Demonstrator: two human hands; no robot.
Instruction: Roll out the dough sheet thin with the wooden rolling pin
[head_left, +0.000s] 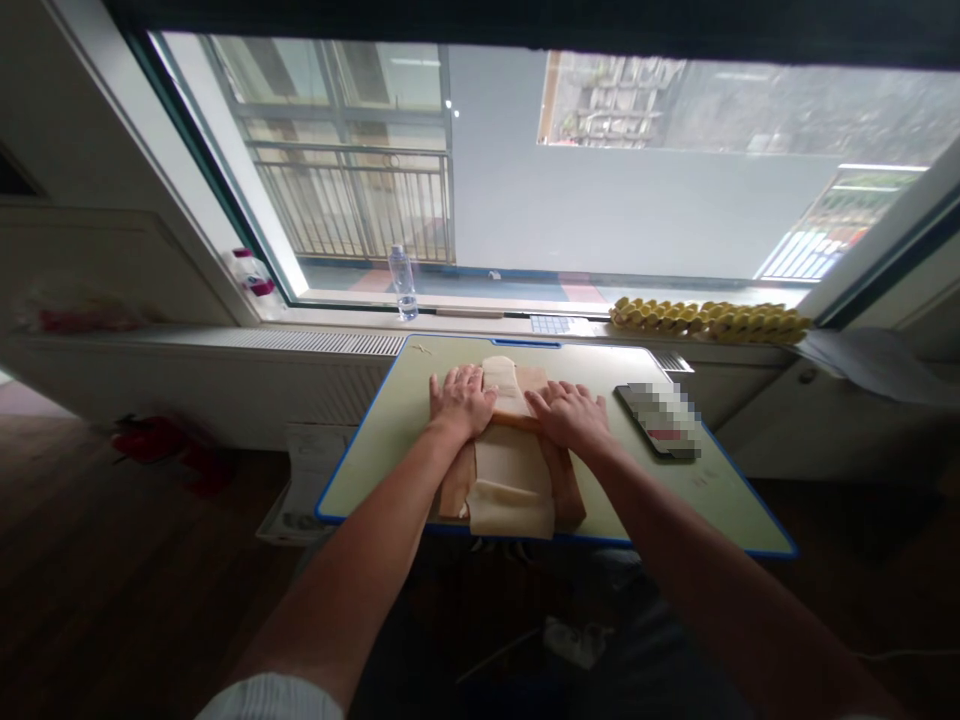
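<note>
A pale sheet of dough lies lengthwise on a wooden board, with a fold near its front end, which hangs over the board's near edge. Across the dough runs a wooden bar that looks like a rolling pin; its ends are hidden under my hands. My left hand rests palm down at the bar's left end, fingers stretched forward and apart. At the right end, my right hand lies palm down too, its fingers extended and thumb pointing inward to the dough.
The board stands on a light green table with a blue rim. A phone, partly blurred out, lies on the right. Along the window sill are a clear bottle, a bottle with a purple label and yellow egg trays.
</note>
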